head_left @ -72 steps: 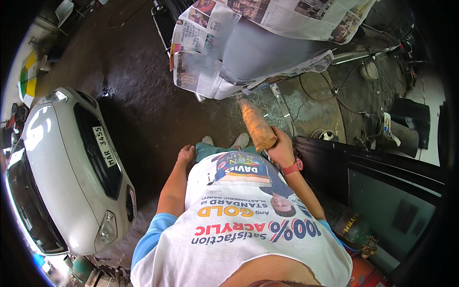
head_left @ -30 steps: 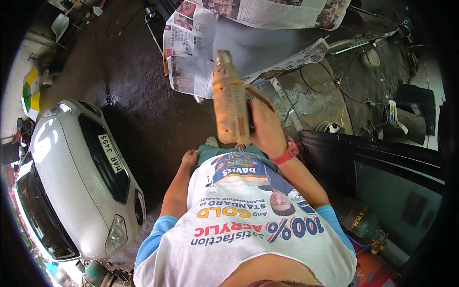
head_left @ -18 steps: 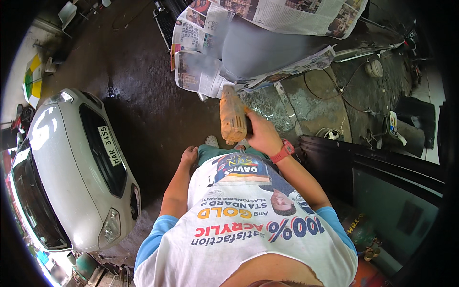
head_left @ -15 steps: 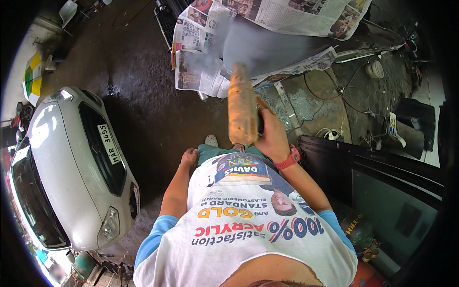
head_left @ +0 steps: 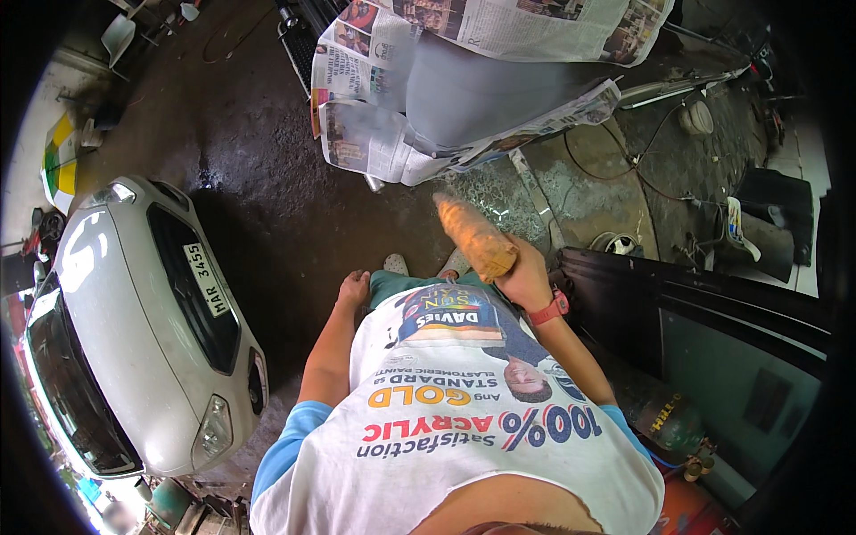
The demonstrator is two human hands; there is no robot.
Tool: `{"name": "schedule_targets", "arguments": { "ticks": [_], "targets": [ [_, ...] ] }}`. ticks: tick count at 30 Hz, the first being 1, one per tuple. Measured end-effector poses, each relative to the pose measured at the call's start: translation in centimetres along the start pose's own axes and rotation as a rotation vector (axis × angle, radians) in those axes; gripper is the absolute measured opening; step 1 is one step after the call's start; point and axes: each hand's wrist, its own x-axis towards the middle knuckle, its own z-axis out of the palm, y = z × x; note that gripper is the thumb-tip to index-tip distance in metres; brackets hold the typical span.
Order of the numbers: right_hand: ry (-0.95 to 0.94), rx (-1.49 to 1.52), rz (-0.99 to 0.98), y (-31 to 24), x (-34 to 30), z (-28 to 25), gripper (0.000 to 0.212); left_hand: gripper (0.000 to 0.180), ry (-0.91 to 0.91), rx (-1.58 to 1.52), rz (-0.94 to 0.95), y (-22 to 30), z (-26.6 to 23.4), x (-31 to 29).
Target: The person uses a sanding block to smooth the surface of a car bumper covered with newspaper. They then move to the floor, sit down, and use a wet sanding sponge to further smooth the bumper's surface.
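Spray can (head_left: 474, 237) tilted in right hand (head_left: 526, 278), grip closed.

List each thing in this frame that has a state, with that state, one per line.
Spray can: gripped in the right hand, tilted, pointing toward the masked panel.
Right hand: closed around the can's lower end.
Left hand: empty, hanging by the hip.
Grey panel: masked with newspaper round its edges, middle bare.
Newspaper: spread flat, partly crumpled.
White car: parked, hood shut.
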Motion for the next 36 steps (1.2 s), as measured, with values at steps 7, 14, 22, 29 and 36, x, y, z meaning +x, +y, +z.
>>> {"name": "schedule_targets", "arguments": {
  "ticks": [7, 14, 22, 29, 36],
  "targets": [
    [0.475, -0.356, -0.169, 4.2, -0.2, -1.2, 0.041, 0.06, 0.005, 0.035, 0.005, 1.3, -0.6, -0.1],
    [0.295, 0.061, -0.011, 5.2, -0.2, 1.0, 0.046, 0.059, -0.03, 0.061, -0.018, -1.2, 0.3, 0.7],
    [0.232, 0.292, 0.099, 8.5, 0.3, 5.1, 0.053, 0.059, -0.001, 0.074, -0.033, 1.3, -1.0, -1.5],
    [0.567, 0.15, 0.235, 6.8, 2.1, 0.2, 0.039, 0.058, 0.037, 0.021, -0.016, -0.3, -0.9, -1.0],
    [0.328, 0.371, 0.002, 2.7, 0.5, 0.7, 0.042, 0.06, -0.032, 0.039, -0.079, -3.1, 0.1, 0.7]
  ]
}}
